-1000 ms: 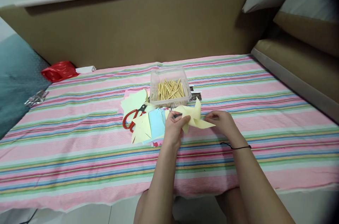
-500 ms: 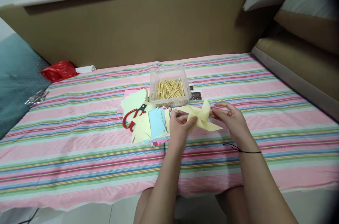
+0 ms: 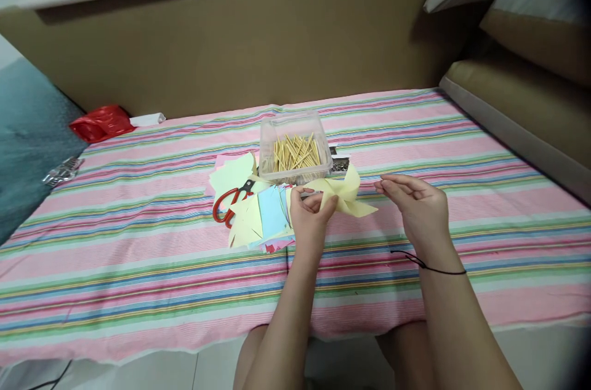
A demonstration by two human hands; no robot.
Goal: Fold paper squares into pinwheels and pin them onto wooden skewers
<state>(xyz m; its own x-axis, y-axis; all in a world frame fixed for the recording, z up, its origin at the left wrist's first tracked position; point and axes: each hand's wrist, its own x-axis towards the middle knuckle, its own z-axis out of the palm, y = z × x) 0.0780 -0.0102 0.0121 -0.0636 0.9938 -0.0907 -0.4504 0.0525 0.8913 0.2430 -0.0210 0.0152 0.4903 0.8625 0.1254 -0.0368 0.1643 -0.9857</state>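
Note:
My left hand [image 3: 312, 213] pinches a pale yellow paper pinwheel [image 3: 347, 194] between thumb and fingers. Its blades curl up and out to the right. My right hand [image 3: 413, 202] is off to the right, apart from the paper, with thumb and fingertips pressed together; whatever is between them is too small to make out. Just left of my left hand lie a pale blue paper sheet [image 3: 273, 213], cut yellow paper pieces [image 3: 247, 222] and red-handled scissors [image 3: 233, 202]. Behind them stands a clear plastic box [image 3: 295, 176] holding many short wooden sticks [image 3: 298, 153].
A small dark container of metal bits [image 3: 340, 165] sits right of the box. Light green paper [image 3: 233, 175] lies beside the scissors. A red plastic bag [image 3: 102, 123] and a bag of silvery items [image 3: 63, 171] rest far left. Striped cloth [image 3: 161, 279] covers the surface.
My right hand has drawn away from the pinwheel to the right, its fingers still pinched. The pinwheel in my left hand has shifted slightly left and up.

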